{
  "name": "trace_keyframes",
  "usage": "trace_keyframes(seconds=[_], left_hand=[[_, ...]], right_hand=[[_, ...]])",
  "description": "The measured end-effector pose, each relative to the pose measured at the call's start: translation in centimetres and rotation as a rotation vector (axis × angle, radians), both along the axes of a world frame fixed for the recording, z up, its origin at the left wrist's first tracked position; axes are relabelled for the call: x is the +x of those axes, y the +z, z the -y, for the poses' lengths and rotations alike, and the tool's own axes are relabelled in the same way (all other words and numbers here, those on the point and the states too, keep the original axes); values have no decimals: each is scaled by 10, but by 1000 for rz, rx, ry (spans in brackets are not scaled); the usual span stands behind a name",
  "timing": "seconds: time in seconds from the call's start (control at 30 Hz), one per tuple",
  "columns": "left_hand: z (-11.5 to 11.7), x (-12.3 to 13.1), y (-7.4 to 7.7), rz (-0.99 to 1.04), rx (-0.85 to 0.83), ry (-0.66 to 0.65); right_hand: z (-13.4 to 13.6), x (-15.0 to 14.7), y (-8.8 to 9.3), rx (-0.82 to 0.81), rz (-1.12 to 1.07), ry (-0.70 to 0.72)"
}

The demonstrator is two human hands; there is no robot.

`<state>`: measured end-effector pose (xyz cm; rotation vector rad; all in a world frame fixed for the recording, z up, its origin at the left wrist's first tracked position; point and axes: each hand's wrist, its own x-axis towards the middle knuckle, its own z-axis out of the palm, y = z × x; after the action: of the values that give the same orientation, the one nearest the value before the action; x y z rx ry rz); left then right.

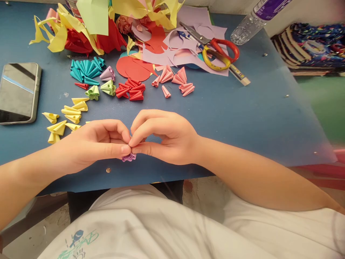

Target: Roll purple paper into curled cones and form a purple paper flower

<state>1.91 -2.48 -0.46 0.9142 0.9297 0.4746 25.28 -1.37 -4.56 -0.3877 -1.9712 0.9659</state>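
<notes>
Fingers (pixel 125 149) of left hand (pixel 94 142) and right hand (pixel 168 135) were pinched together on purple rolled-paper piece (pixel 129 157) | piece sat near front edge of surface (pixel 229 118), contact beneath unclear | yellow cones (pixel 72 111) lay just beyond left hand | scissors (pixel 213 43) rested toward far edge on paper scraps (pixel 155 55)

No words can be read; the bottle label (pixel 271 8) (purple, cut off) and shirt lettering (pixel 89 239) are unclear.
</notes>
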Motion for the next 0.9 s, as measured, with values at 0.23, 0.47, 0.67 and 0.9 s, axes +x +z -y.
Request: trace_keyframes(seconds=[0.23,0.47,0.67,0.9], left_hand=[[-12,-7,-9,-43,71,-38],[-11,-5,-8,-28,119,78],[-14,-8,-9,114,62,141],[-12,-10,-7,-18,141,143]], right_hand=[[1,1,1,-23,14,21],[-2,-3,-8,78,27,-179],[-3,-4,-9,9,-29,-277],[-4,-4,-8,-110,-56,-300]])
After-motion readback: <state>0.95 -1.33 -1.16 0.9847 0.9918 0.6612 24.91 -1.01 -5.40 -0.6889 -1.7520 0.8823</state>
